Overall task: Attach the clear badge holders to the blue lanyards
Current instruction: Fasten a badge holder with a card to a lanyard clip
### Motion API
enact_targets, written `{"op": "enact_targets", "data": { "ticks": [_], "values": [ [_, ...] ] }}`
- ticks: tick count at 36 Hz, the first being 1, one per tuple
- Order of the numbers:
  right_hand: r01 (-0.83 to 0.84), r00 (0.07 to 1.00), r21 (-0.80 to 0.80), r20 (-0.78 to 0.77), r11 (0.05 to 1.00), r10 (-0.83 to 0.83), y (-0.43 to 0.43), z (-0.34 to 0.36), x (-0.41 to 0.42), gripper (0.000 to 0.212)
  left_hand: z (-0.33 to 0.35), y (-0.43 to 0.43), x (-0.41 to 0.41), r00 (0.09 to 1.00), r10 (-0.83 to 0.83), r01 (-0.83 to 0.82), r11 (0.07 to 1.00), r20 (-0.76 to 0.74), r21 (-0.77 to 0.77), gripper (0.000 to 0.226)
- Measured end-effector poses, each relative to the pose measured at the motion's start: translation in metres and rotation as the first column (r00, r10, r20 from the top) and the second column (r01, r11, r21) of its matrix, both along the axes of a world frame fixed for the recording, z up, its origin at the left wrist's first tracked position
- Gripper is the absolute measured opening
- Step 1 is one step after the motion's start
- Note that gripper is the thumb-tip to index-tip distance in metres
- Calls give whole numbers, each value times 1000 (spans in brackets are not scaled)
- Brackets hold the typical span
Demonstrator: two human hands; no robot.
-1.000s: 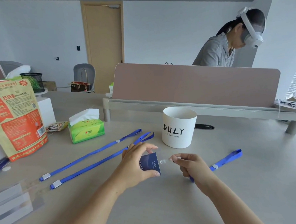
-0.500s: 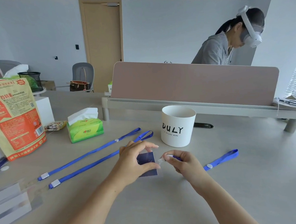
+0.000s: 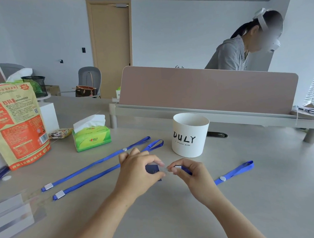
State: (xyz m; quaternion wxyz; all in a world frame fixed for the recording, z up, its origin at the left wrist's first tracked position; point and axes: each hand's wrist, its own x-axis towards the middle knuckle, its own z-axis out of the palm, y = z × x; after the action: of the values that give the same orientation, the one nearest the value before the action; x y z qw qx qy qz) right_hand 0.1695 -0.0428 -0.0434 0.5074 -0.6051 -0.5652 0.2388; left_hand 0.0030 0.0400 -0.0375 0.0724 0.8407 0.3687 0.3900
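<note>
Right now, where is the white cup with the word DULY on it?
In the head view, the white cup stands on the table right of centre, in front of the pink divider, just beyond both hands and right of the green tissue pack.

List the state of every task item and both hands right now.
left hand: pinching the badge holder
right hand: pinching the lanyard end against the holder
third lanyard: trailing flat from the right hand
two spare lanyards: flat, untouched
white cup: upright
</note>
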Motion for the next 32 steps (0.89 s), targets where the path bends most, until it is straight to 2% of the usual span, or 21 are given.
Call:
{"op": "enact_targets", "data": {
  "ticks": [4, 11, 18, 24, 32],
  "values": [
    [7, 999, 0, 45, 1000, -7, -1, 1, -2, 15, 1, -2, 1, 999, 29, -28, 1000, -40, 13, 33],
    [-8, 997, 4, 76, 1000, 8, -3, 2, -5, 20, -2, -3, 4, 998, 51, -49, 998, -34, 43, 17],
    [22, 997, 33, 70, 999, -24, -5, 4, -11, 11, -3, -1, 4, 998, 53, -50, 996, -37, 75, 21],
    [54, 988, 51, 142, 997, -61, -6, 6, -10, 25, -3, -3, 4, 1000, -2, 3, 999, -18, 50, 17],
    [93, 986, 10, 136, 996, -94, -4, 5, -5, 20, -4, -3, 4, 996, -72, 73, 997, -46, 11, 14]
  ]
}}
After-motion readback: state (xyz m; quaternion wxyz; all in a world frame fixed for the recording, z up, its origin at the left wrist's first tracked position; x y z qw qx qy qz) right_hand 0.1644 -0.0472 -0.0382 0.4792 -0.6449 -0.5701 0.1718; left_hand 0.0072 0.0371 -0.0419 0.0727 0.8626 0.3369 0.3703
